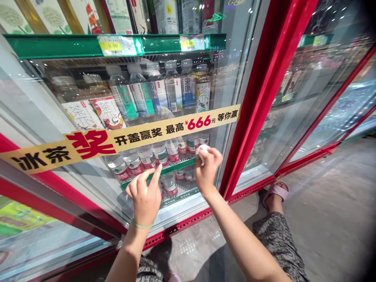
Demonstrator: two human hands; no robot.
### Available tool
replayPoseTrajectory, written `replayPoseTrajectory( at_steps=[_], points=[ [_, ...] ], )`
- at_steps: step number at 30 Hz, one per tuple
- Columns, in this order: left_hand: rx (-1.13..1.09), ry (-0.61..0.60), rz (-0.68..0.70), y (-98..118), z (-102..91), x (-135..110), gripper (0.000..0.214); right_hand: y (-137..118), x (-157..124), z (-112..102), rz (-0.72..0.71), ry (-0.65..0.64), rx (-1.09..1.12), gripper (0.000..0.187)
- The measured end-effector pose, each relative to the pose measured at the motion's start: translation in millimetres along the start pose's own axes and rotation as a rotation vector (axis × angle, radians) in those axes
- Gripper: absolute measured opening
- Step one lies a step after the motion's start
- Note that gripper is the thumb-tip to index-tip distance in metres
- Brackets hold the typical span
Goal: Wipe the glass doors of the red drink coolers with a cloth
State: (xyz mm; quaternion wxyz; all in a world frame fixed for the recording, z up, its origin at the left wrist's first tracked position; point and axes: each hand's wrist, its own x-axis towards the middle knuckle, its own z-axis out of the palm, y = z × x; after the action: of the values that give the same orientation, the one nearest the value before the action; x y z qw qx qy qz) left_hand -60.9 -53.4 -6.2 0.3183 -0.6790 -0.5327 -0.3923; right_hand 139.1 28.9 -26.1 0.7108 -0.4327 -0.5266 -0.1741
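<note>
My right hand (208, 170) is closed around a small crumpled white tissue (202, 149), held up in front of the glass door (226, 82) just under the right end of a yellow promotional strip (164, 129). Lower and to the left, my left hand (146, 196) has its fingers apart and holds nothing. Its fingertips are at or close to the glass; whether they touch it I cannot tell. Behind the glass, water bottles with red labels (160, 153) stand on a shelf, partly hidden by the strip and my hands.
Soda and tea bottles (141, 92) fill the shelf above, below a green price rail (73, 46). A red door frame (261, 78) rises at the right, with more glass-doored coolers beyond. My foot in a pink sandal (279, 191) is on the grey floor (331, 219).
</note>
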Motion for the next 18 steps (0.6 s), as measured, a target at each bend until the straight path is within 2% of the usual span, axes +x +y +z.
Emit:
replayPoseTrajectory(
  at_steps=[3,5,7,9,11,12,14,18],
  points=[
    [0.017,0.016,-0.006,1,-4.5,4,0.052,-29,-17,9,-0.265,-0.145,0.032,0.032],
    [0.023,0.026,-0.009,1,-7.7,6,0.050,-26,-17,8,-0.343,-0.156,0.036,0.033],
    [0.027,0.032,-0.009,0,-10.3,7,0.048,-11,-7,3,-0.243,-0.092,0.028,0.032],
    [0.025,0.037,-0.001,-3,-10.9,6,0.048,4,5,-1,-0.027,0.015,0.028,0.029],
    [0.016,0.038,0.014,-5,-8.7,3,0.049,8,11,-2,0.134,0.092,0.028,0.027],
    [0.012,0.036,0.022,-5,-6.8,2,0.049,5,10,-1,0.151,0.097,0.026,0.027],
    [0.005,0.026,0.042,-5,-2.0,-1,0.050,-10,2,3,0.053,0.018,0.026,0.031],
    [-0.005,0.024,0.075,-3,3.9,-4,0.050,-38,-16,8,-0.328,-0.218,0.067,0.038]
  ],
)
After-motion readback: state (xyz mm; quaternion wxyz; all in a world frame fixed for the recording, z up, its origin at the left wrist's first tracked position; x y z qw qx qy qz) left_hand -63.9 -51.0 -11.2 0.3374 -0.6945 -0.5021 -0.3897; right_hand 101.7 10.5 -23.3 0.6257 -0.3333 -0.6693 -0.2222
